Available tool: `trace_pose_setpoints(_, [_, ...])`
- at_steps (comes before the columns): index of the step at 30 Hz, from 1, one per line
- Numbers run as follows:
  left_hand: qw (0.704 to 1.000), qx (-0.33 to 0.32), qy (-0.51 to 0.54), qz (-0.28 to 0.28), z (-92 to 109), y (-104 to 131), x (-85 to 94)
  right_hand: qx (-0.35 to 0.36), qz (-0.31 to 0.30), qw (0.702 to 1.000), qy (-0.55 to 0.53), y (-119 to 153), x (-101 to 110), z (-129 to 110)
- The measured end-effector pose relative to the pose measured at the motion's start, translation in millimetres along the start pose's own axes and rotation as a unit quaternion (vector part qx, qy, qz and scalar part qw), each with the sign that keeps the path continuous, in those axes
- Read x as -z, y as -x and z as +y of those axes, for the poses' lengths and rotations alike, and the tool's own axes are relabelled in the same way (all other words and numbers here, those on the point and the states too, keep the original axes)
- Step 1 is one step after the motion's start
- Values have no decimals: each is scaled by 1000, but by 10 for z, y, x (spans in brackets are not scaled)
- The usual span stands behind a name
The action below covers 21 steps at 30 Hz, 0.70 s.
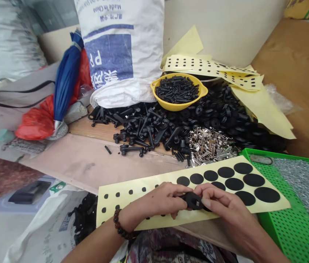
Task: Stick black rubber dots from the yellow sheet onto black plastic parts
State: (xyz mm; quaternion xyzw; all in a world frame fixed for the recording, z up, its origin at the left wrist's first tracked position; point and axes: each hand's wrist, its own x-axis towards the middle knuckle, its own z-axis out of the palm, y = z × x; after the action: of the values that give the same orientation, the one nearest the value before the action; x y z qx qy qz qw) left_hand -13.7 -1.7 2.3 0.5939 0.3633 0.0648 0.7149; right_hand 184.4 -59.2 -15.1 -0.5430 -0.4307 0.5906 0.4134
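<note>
Both hands meet over a yellow sheet (168,179) that bears round black pads and small black dots. My left hand (164,199), with a beaded bracelet at the wrist, is closed on the left side of a black disc-shaped part (194,201). The fingers of my right hand (221,201) pinch the same part from its right side. A small metallic piece shows at the part's middle. Large black pads (234,184) lie on the sheet beyond and to the right of my right hand. Some pads and dots are hidden under my hands and forearms.
A yellow bowl (174,106) of black ribbed pieces stands behind, amid heaped black arms (146,128) and discs (222,106). Metal clips (210,146) lie nearer. A green tray (283,226) with small metal pieces is at right. A white sack (146,40) and blue umbrella (68,76) stand behind.
</note>
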Motion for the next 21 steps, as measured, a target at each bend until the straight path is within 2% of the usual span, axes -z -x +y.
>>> trace_pose_setpoints(5, [1000,-13,-6,-4,7,14,-6,5,-2,1000,-6,0,18,34])
trace_pose_setpoints(9, [999,-6,-9,33,27,-5,-48,16,22,999,21,7,22,61])
trace_pose_setpoints(13, [995,22,-61,77,83,11,-101,24,35,998,41,23,-6,41])
trace_pose_setpoints(18, [990,-42,-113,74,113,55,-138,36,53,997,42,28,-49,13])
trace_pose_setpoints(21, [993,-30,-83,83,89,25,-160,53,57,996,51,24,-67,-7])
